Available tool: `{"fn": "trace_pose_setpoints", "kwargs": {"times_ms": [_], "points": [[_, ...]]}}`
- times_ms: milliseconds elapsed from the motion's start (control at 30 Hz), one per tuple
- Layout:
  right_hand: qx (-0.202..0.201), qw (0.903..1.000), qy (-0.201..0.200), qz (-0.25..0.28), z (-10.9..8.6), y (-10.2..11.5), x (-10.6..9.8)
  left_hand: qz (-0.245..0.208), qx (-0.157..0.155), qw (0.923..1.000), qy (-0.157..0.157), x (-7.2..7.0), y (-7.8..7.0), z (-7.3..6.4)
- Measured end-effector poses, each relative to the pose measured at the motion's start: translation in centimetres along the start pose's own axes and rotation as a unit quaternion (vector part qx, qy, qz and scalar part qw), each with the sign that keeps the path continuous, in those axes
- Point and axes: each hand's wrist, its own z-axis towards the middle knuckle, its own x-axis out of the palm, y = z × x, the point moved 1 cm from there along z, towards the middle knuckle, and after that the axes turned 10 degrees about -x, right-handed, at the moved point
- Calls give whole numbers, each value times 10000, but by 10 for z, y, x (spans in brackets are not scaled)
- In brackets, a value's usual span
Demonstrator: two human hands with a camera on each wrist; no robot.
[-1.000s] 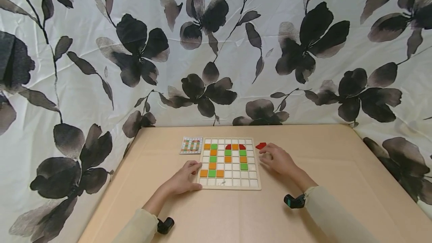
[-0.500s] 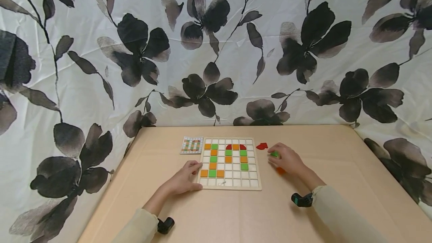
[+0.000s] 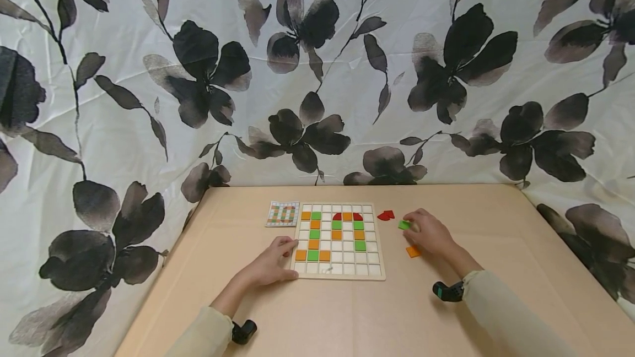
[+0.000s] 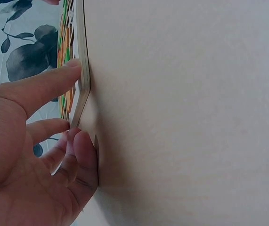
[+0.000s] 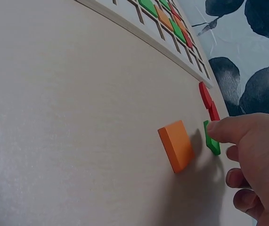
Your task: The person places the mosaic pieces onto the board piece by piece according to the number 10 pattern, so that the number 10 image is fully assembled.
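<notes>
In the head view, a white gridded board [image 3: 342,262] carries several orange, green and dark red tiles. My left hand [image 3: 268,263] rests against its left edge and near-left corner. The left wrist view shows that thumb touching the board's edge [image 4: 84,70], with the other fingers reaching alongside. To the right of the board, my right hand [image 3: 432,234] has thumb and finger at a loose green tile [image 3: 404,225]. In the right wrist view the thumb lies on the green tile [image 5: 212,141]; the index fingertip is hidden. An orange tile [image 5: 175,146] lies on the table beside that hand.
Red pieces [image 3: 386,215] lie just right of the board, near its upper corner. A small printed pattern card [image 3: 281,214] sits at its upper left. Behind the table [image 3: 347,318] hangs a floral curtain [image 3: 367,98].
My right hand has moved to the right, away from the red pieces. The green tile and the orange tile, hidden at first, have come into view. My left hand has stayed at the board.
</notes>
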Motion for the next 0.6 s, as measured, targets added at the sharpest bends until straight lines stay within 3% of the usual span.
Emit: {"fn": "trace_pose_setpoints", "kwargs": {"times_ms": [600], "points": [[49, 9999, 94, -129, 9, -8, 9, 16, 10, 10000, -22, 1, 2, 2]]}}
